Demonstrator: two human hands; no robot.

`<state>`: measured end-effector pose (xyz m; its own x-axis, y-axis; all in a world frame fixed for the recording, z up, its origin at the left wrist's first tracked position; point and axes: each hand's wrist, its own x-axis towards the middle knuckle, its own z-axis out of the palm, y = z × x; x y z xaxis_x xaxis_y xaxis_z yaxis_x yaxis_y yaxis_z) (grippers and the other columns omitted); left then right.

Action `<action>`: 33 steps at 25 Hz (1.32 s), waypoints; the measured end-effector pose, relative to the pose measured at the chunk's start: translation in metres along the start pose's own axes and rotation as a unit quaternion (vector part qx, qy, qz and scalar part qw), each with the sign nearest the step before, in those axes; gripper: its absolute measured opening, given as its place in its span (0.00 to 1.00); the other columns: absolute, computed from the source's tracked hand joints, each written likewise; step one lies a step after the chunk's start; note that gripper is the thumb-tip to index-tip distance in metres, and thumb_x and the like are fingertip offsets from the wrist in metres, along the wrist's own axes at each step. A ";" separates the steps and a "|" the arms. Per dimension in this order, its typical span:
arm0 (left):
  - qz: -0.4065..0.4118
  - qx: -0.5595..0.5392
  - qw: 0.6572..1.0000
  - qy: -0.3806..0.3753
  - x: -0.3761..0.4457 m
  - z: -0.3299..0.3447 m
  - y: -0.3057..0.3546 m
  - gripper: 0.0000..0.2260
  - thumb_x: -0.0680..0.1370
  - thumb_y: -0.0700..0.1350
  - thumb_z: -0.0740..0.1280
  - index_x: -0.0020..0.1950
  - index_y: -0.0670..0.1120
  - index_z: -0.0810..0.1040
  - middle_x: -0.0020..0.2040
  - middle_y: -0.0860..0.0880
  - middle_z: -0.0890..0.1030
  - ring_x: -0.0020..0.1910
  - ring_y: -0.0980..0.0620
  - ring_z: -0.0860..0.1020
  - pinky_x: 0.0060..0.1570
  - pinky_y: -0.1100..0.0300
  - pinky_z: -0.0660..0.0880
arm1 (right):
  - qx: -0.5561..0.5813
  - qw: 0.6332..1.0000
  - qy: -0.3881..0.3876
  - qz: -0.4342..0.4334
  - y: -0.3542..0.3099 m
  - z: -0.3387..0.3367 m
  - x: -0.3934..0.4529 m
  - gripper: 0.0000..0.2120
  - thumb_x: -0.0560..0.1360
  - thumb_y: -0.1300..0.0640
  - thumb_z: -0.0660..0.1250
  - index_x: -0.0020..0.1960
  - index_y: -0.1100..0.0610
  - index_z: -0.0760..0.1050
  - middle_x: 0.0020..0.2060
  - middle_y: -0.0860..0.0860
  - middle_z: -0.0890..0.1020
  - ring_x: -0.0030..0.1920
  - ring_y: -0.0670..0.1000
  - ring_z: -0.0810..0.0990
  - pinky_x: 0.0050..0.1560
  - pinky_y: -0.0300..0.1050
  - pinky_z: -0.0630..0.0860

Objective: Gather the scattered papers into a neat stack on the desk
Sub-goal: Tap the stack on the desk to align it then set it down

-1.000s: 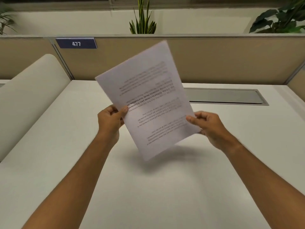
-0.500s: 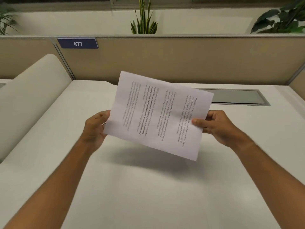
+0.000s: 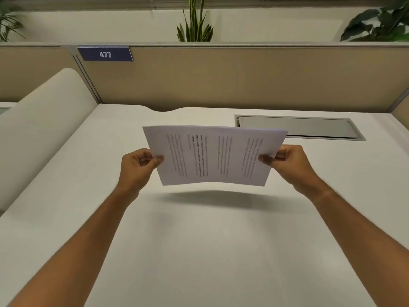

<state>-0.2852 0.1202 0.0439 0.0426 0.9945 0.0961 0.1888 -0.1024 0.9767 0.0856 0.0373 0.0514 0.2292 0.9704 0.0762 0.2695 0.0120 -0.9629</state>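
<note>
Head view | papers (image 3: 214, 156) held landscape, above white table (image 3: 199, 251), shadow under | left hand (image 3: 138, 167) pinching left edge | right hand (image 3: 287, 162) pinching right edge | hands well apart

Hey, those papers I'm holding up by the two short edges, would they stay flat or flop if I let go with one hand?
Probably flop: the papers already bow between the left hand and right hand. They look thin and light, pinched only by fingertips. Set on the desk, they would likely slide easily, since its top looks smooth.
</note>
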 end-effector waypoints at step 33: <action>-0.047 -0.097 0.992 -0.066 -0.002 0.034 0.038 0.02 0.74 0.42 0.73 0.46 0.45 0.84 0.45 0.48 0.87 0.44 0.50 0.85 0.44 0.56 0.81 | 0.052 0.989 -0.135 0.019 -0.048 0.014 0.005 0.11 0.74 0.64 0.73 0.56 0.59 0.83 0.50 0.52 0.88 0.50 0.54 0.87 0.45 0.48 0.84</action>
<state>-0.2449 0.1131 0.0741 0.1638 0.9864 -0.0105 0.0054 0.0097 0.9999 0.0611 0.0453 0.0940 -0.0247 0.9995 -0.0186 0.1645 -0.0142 -0.9863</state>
